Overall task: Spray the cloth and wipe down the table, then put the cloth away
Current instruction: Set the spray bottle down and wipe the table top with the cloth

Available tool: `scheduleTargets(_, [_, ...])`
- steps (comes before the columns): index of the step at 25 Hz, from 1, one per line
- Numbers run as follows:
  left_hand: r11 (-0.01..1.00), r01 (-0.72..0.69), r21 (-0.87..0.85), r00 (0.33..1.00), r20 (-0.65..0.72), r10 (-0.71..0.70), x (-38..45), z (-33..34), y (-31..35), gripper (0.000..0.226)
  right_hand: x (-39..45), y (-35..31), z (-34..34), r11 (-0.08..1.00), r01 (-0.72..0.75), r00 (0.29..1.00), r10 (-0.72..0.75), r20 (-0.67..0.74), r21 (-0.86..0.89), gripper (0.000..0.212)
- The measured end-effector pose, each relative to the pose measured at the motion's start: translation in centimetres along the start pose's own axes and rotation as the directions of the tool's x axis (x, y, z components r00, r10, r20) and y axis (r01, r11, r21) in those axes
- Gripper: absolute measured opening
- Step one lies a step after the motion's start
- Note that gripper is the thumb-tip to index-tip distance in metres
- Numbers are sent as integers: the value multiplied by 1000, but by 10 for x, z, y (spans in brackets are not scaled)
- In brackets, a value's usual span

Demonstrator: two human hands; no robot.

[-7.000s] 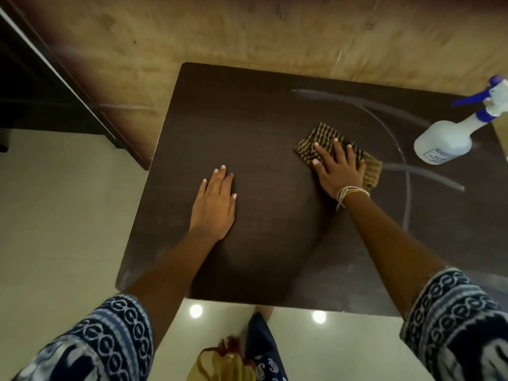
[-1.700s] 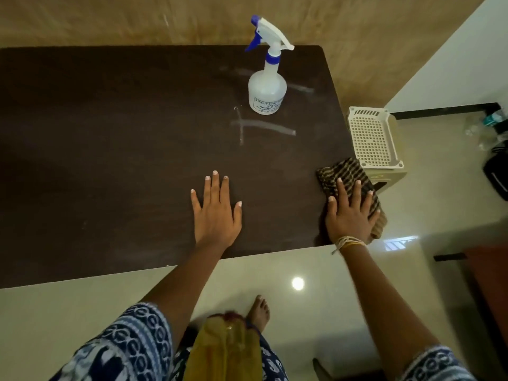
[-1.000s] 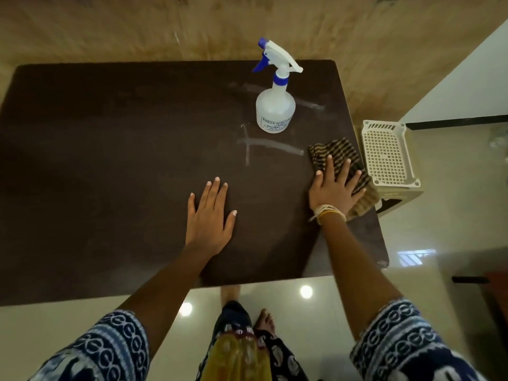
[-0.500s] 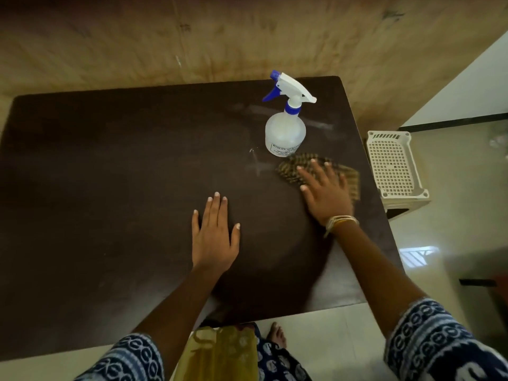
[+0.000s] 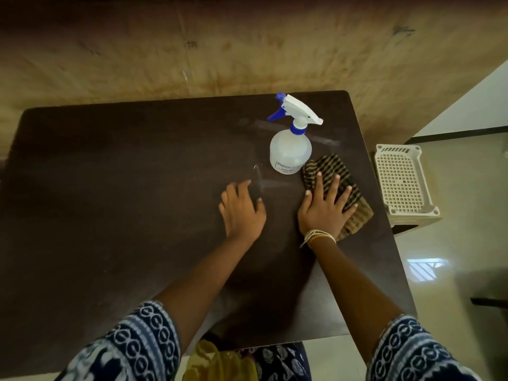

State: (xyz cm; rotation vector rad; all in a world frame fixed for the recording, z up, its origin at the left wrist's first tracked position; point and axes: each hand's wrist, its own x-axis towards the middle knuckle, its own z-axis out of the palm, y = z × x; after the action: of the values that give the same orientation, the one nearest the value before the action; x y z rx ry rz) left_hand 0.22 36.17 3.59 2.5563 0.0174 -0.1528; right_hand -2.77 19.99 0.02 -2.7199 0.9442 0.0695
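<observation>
A brown striped cloth [image 5: 334, 171] lies on the dark brown table [image 5: 123, 202], right of centre near the right edge. My right hand [image 5: 324, 207] presses flat on the cloth with fingers spread, covering its near part. My left hand [image 5: 242, 210] rests on the bare table just left of it, blurred, holding nothing. A white spray bottle [image 5: 290, 149] with a blue trigger stands upright right behind the cloth, close to it. A pale wet streak [image 5: 275, 184] shows on the table between my hands.
A cream plastic stool [image 5: 402, 180] with a perforated top stands on the floor beside the table's right edge. A brownish wall [image 5: 247, 50] runs behind the table. Shiny tiled floor [image 5: 453, 257] lies to the right and in front.
My right hand has slid the cloth to the right, from in front of the bottle toward the right edge. My left hand has moved right and forward, closer to the bottle.
</observation>
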Motion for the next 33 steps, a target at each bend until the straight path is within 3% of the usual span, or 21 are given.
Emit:
scheduleTargets(3, [955,-80,-285,995,38,95,45,-3,29,75,6,7,0,999,36,999,-36,-36,-22,57])
scheduleTargets(5, [902,-148,-405,985,24,172,74,-8,58,78,6,8,2,999,31,999,-31,-31,-17,57])
scheduleTargets(9, [838,-192,-511,967,45,250,115,-20,102,42,8,8,3,999,34,999,-34,-35,1,57])
scheduleTargets(12, [800,-166,-576,978,8,209,120,-16,99,35,9,7,3,999,36,999,-37,-30,-6,57])
scheduleTargets(20, [843,-104,-528,958,-280,-57,122,-66,34,37,9,8,0,999,34,999,-34,-33,-4,57])
scheduleTargets(24, [858,-10,-513,915,-352,-199,114,-90,-7,35,8,8,-1,999,36,999,-36,-29,-17,57])
scheduleTargets(28, [844,-7,-537,928,-318,-194,110,-100,-24,40,8,5,0,1000,23,999,-24,-34,-19,56])
scheduleTargets(31, [893,140,-428,938,-230,-258,97,-88,-33,66,6,8,0,998,46,998,-47,-35,-37,56])
scheduleTargets(33, [896,333,-295,878,-250,-409,65,-59,-38,76,7,-1,-2,1000,-3,999,3,-33,5,56])
